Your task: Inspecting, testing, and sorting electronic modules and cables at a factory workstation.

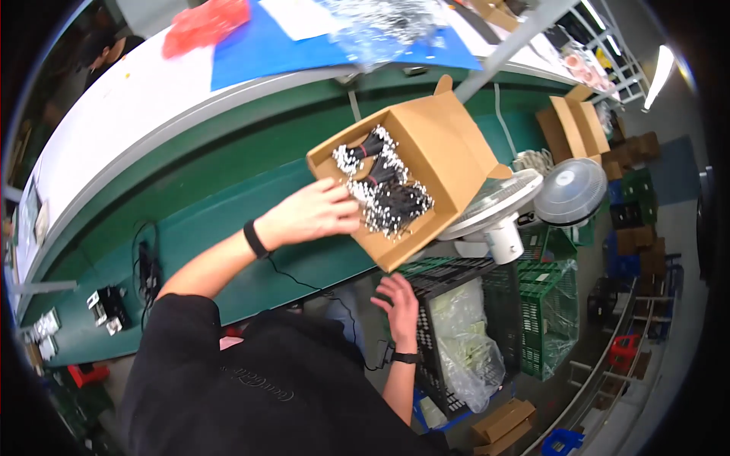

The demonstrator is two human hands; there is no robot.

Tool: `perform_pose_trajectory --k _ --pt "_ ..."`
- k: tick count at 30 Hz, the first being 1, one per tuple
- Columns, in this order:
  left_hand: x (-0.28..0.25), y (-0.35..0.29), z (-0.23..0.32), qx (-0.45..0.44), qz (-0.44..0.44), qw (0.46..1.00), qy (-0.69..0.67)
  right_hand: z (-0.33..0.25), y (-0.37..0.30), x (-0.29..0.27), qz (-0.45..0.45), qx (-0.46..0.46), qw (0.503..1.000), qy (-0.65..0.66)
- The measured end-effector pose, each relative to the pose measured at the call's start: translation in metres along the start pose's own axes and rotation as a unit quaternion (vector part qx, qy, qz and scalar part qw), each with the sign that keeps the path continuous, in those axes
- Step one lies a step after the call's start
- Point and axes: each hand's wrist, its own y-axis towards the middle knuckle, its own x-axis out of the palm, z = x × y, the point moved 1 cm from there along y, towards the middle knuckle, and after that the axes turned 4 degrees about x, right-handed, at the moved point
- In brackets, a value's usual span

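An open cardboard box (422, 163) sits tilted in front of me with its lid folded back. Inside lie several bundles of black cables (395, 204) with small white ends, some tied with a reddish band. My left hand (319, 211) is at the box's near left wall, fingers bent over the edge and pressed together beside the cables; the thumb is partly hidden. Below the box's near corner, my right hand (399, 304) is apart from it, with fingers spread and nothing in them. Both wrists wear dark bands.
A white fan (498, 201) stands right of the box. Beneath it are a black crate (437, 342) with plastic-wrapped goods and a green crate (536, 319). Across the back runs a white worktop (137, 99) with a blue mat (251, 57); a green shelf (228, 220) lies below.
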Motion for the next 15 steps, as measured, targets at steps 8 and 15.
perform_pose_trajectory --k 8,15 --pt "-0.008 -0.192 0.135 -0.140 -0.084 0.984 -0.078 0.067 -0.023 0.109 -0.083 0.112 0.989 -0.049" --pt "-0.014 -0.239 0.155 -0.429 -0.024 0.826 -0.364 0.149 -0.011 0.105 -0.124 0.187 0.971 -0.083"
